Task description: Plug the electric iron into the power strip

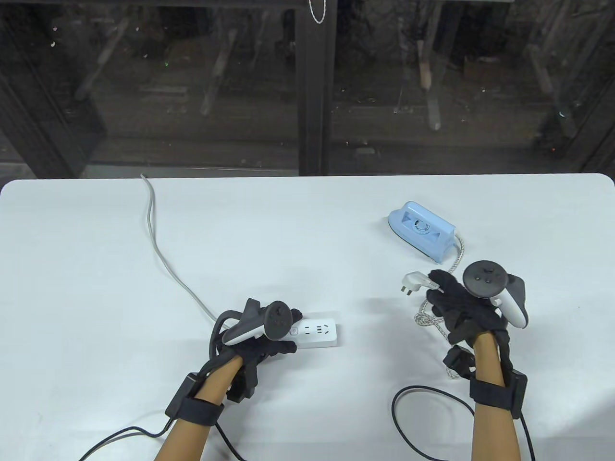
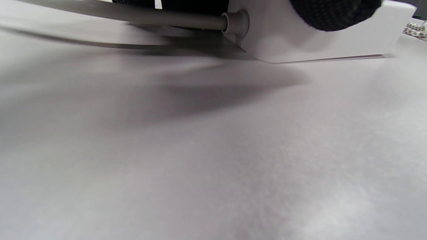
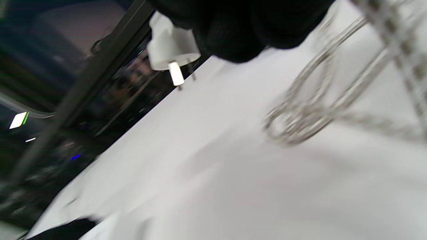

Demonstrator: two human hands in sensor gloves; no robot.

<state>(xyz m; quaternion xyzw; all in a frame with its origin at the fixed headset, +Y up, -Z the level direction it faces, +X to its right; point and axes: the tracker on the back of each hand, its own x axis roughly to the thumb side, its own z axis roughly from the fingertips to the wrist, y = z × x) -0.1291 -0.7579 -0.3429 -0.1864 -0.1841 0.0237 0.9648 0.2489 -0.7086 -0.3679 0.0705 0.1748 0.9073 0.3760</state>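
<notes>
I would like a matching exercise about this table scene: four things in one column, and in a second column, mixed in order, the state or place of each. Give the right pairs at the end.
Things
1. plug
2. power strip
3. electric iron
4. braided cord

States
A. lies looped on the table under the right hand
B. stands untouched at the far right of the table
C. is held above the table, prongs bare
D. is gripped at one end by the left hand

Pairs: 1-C, 2-D, 3-B, 4-A
</notes>
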